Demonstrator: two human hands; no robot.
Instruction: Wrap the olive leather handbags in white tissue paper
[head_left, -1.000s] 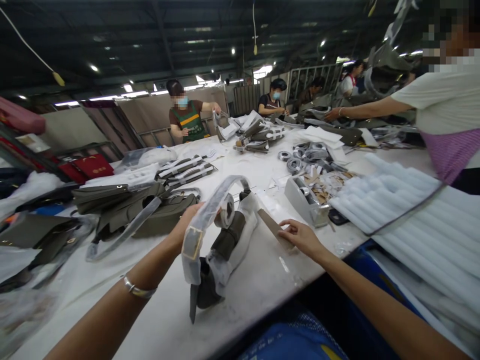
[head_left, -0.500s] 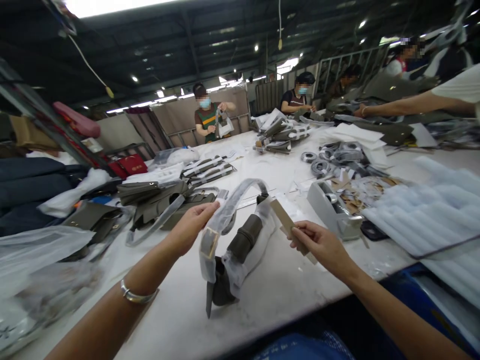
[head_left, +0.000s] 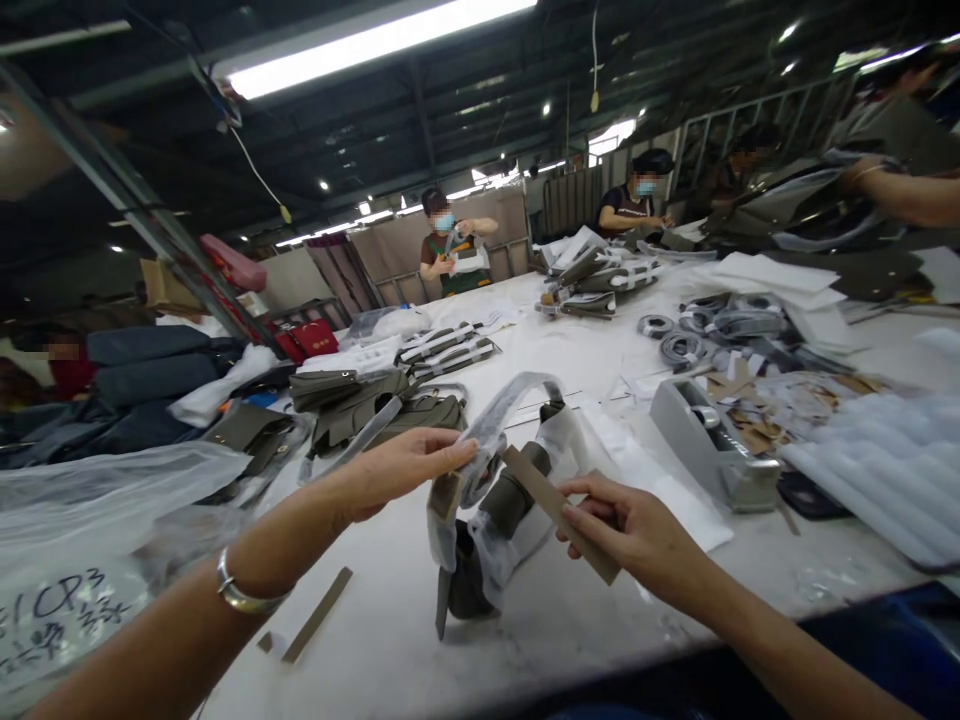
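A small dark olive bag (head_left: 474, 570) stands on the white table in front of me, partly covered in white translucent wrapping. Its strap (head_left: 517, 400) arches up over it, sheathed in clear plastic. My left hand (head_left: 394, 468) is closed on the left side of that strap, thumb and fingers pinching it. Between the thumb and fingers of my right hand (head_left: 622, 525) is a flat brown cardboard strip (head_left: 544, 493), its far end in front of the bag. A further brown strip (head_left: 319, 615) lies on the table below my left forearm.
Grey tape dispenser (head_left: 701, 450) at right, beside cardboard scraps (head_left: 750, 405) and white foam sheets (head_left: 885, 440). Rolled straps (head_left: 682, 350) lie behind it. Olive bags (head_left: 360, 400) are piled at left, near a marked plastic bag (head_left: 60, 600). Co-workers (head_left: 456, 250) handle pieces across the table.
My right hand has brought the cardboard strip left, closer to the strap. My left hand has shifted slightly along the strap. The camera view has turned left, uncovering strips on the table.
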